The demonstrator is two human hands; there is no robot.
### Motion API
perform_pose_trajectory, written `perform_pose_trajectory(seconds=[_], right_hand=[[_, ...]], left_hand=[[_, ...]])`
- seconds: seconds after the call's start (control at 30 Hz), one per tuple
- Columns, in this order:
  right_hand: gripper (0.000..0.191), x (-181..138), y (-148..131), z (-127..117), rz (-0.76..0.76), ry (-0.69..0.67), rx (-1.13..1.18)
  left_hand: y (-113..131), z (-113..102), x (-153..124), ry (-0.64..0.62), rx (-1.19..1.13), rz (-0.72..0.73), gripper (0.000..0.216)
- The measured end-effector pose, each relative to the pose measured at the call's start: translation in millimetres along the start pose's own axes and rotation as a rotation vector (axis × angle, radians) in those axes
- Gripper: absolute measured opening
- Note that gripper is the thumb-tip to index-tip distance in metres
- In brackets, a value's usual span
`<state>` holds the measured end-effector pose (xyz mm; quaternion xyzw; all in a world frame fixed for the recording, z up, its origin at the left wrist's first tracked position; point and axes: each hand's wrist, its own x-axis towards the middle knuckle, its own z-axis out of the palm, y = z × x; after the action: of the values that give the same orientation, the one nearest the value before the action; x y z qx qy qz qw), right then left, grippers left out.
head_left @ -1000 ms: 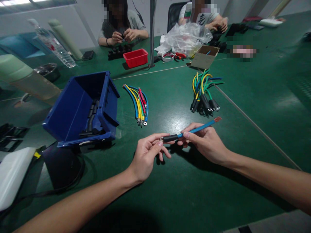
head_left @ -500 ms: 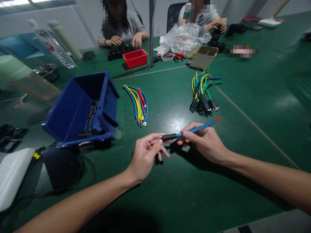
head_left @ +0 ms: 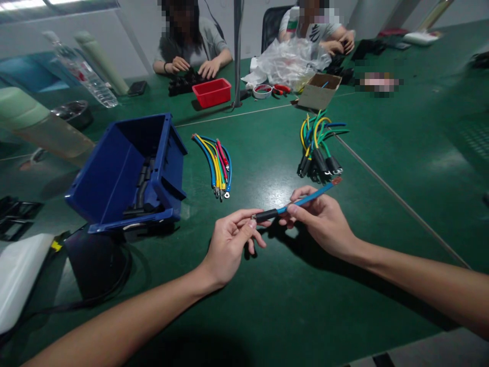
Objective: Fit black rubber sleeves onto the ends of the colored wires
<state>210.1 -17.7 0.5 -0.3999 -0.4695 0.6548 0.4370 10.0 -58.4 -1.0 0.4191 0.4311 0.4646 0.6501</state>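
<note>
Above the green table (head_left: 267, 306), both my hands hold one blue wire (head_left: 305, 200). My left hand (head_left: 229, 242) pinches the black sleeve (head_left: 266, 215) on the wire's near end, where a metal tip shows. My right hand (head_left: 321, 219) grips the blue part just beyond the sleeve. The wire's far end, bare copper, points up and right toward a bundle of green, yellow and blue wires with black sleeves (head_left: 319, 148). A second bundle of coloured wires without sleeves (head_left: 217, 163) lies left of centre.
A blue bin (head_left: 126, 173) holding black sleeves stands at the left. Across the table two people work with their hands by a red tray (head_left: 212, 92), a plastic bag (head_left: 290, 61) and a cardboard box (head_left: 319, 89). Bottles (head_left: 82, 69) lie at the far left.
The blue wire's far copper end has swung a little up and left, closer to the sleeved bundle. My hands have hardly moved. The people across the table shifted their hands.
</note>
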Motion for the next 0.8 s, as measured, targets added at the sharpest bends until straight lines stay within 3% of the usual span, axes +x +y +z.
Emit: perform_pose_trajectory(seconds=[0.33,0.8], right_hand=[[0.022,1.6,0.9,-1.3,-0.119,0.079,-0.018],[0.034,3.3,-2.7,-1.8,-0.1,0.117,0.023]], left_hand=[[2.2,2.6,0.8,0.069,-0.02,-0.012,0.033],[0.5,1.9,0.3,0.136,-0.054,-0.006,0.019]])
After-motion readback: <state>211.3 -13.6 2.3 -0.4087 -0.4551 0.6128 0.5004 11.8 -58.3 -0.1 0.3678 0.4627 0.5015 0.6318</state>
